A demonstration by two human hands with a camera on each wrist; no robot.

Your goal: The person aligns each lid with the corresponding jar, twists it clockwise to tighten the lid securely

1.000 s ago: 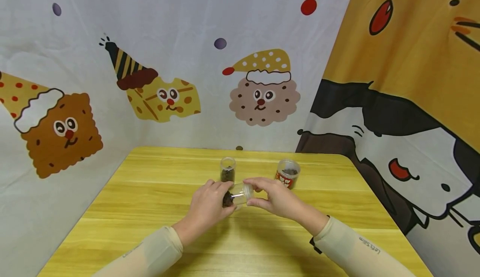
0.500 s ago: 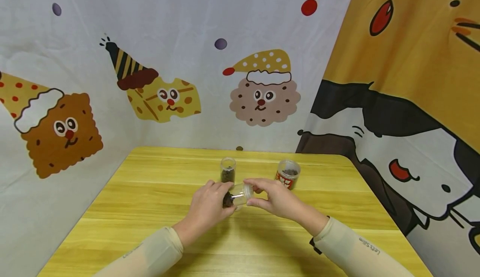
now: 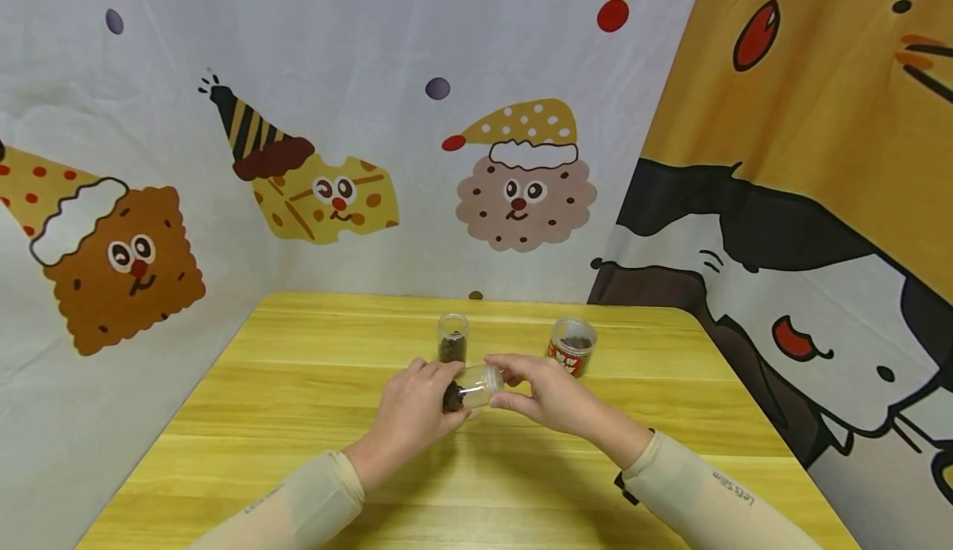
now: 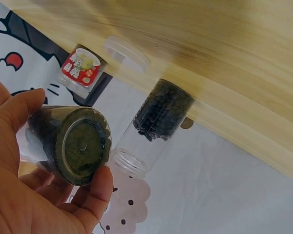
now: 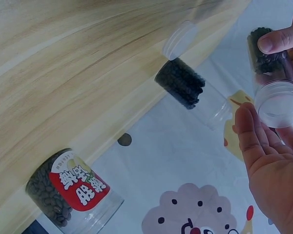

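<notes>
My left hand (image 3: 413,401) grips a clear plastic jar (image 3: 471,388) partly filled with dark pieces, holding it on its side above the table. The jar's base faces the left wrist camera. Its mouth end points right and carries a translucent lid (image 3: 493,381). My right hand (image 3: 554,393) holds that lid, index finger above and thumb below; in the right wrist view the fingers (image 5: 249,126) lie along the lid's side. Just beyond the hands stands a slim, uncovered clear jar (image 4: 161,112) of black seed-like pieces, its lower part hidden in the head view.
A wider clear jar (image 3: 572,347) with a red label and dark contents stands uncovered at the back right. A loose translucent lid (image 5: 180,41) lies on the wooden table (image 3: 298,385) near the slim jar. Behind the table hangs a cartoon-printed cloth (image 3: 357,78).
</notes>
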